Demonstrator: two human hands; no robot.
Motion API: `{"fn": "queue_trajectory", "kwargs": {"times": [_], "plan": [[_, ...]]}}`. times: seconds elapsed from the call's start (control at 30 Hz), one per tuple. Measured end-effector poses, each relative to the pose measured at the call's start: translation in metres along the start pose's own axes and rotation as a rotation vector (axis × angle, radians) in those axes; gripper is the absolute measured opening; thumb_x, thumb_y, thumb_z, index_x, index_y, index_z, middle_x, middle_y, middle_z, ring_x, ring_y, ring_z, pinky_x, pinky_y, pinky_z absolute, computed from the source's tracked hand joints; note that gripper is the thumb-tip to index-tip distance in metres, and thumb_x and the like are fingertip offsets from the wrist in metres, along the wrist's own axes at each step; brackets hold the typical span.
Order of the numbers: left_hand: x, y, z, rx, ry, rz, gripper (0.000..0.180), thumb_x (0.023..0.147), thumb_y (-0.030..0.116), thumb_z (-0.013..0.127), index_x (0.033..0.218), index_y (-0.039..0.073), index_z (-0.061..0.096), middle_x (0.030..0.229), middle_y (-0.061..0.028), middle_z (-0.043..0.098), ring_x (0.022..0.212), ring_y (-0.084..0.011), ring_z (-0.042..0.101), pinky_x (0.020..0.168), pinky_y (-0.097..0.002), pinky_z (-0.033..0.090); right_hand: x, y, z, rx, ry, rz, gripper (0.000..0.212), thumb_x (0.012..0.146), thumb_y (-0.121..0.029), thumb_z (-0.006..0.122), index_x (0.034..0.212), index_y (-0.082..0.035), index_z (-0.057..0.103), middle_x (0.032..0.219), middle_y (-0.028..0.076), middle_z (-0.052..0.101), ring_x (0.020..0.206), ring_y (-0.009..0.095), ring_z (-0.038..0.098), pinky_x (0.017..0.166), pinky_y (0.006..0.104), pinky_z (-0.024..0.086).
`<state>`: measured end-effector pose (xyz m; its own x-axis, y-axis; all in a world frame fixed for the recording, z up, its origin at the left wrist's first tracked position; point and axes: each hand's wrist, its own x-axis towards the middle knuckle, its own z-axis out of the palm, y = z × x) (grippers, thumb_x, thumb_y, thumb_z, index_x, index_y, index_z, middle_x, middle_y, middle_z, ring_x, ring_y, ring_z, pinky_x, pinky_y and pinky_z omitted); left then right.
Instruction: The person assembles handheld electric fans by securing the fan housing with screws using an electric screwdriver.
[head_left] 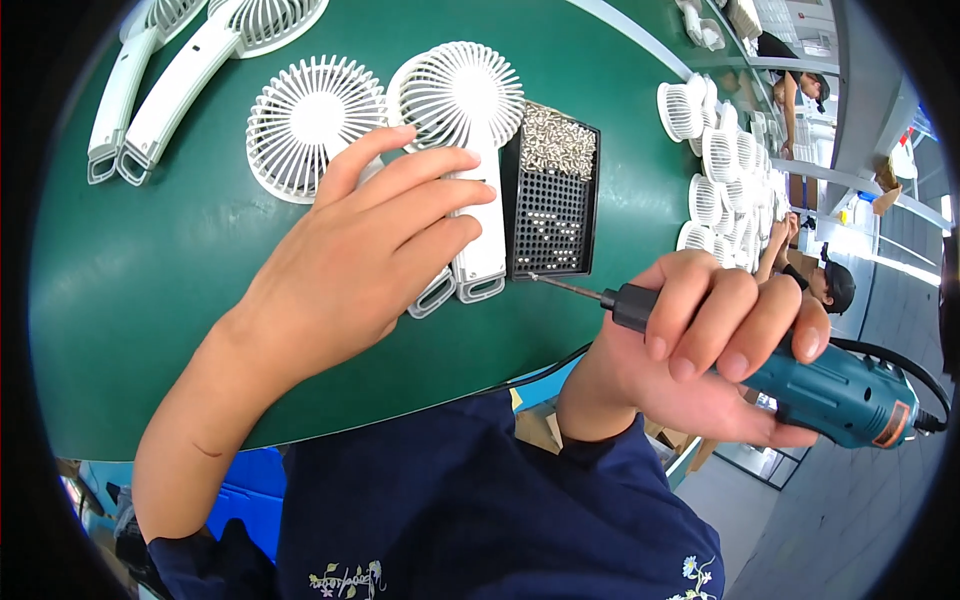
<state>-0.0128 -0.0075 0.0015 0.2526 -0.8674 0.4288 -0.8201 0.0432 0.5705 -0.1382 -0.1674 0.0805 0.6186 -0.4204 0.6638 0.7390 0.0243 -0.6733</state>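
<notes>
With fingers stretched out, my left hand (370, 230) lies over a white handheld fan (484, 225) on the green table. A second white fan (315, 130) lies just left of it, its handle mostly hidden under that hand. My right hand (720, 330) is wrapped round a teal electric screwdriver (835, 390) with a black nose. The thin bit points left, and its tip is near the lower edge of a black screw tray (553, 195). Small silvery screws (557, 142) are heaped in the tray's far part; others sit scattered in its holes. A tiny screw seems to be at the bit's tip.
Two more white fans (180, 85) lie at the far left of the green table (140, 310). Many white fan parts (725, 170) are piled along the right edge. Beyond it, other people (830, 285) sit at work. A black cable (545, 373) runs below the table's near edge.
</notes>
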Motion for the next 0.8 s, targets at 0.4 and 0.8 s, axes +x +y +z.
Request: {"fn": "queue_trajectory", "kwargs": {"times": [0.4, 0.8], "plan": [[-0.002, -0.004, -0.001, -0.058, 0.005, 0.037, 0.030, 0.076, -0.007, 0.055, 0.103, 0.002, 0.064, 0.123, -0.0067, 0.064, 0.125, -0.0259, 0.055, 0.112, -0.0474, 0.031, -0.022, 0.026, 0.039, 0.059, -0.049, 0.120, 0.056, 0.091, -0.061, 0.053, 0.110, -0.008, 0.049, 0.073, 0.007, 0.053, 0.049, 0.018, 0.048, 0.040, 0.0306, 0.040], [-0.002, -0.007, 0.002, -0.081, 0.043, 0.044, 0.028, 0.077, -0.002, 0.058, 0.104, 0.003, 0.064, 0.122, -0.0066, 0.065, 0.123, -0.0249, 0.056, 0.111, -0.0468, 0.031, -0.035, 0.043, 0.041, 0.061, -0.136, 0.117, 0.059, 0.090, -0.065, 0.054, 0.104, -0.009, 0.045, 0.073, 0.008, 0.052, 0.049, 0.020, 0.049, 0.043, 0.0331, 0.044]]}}
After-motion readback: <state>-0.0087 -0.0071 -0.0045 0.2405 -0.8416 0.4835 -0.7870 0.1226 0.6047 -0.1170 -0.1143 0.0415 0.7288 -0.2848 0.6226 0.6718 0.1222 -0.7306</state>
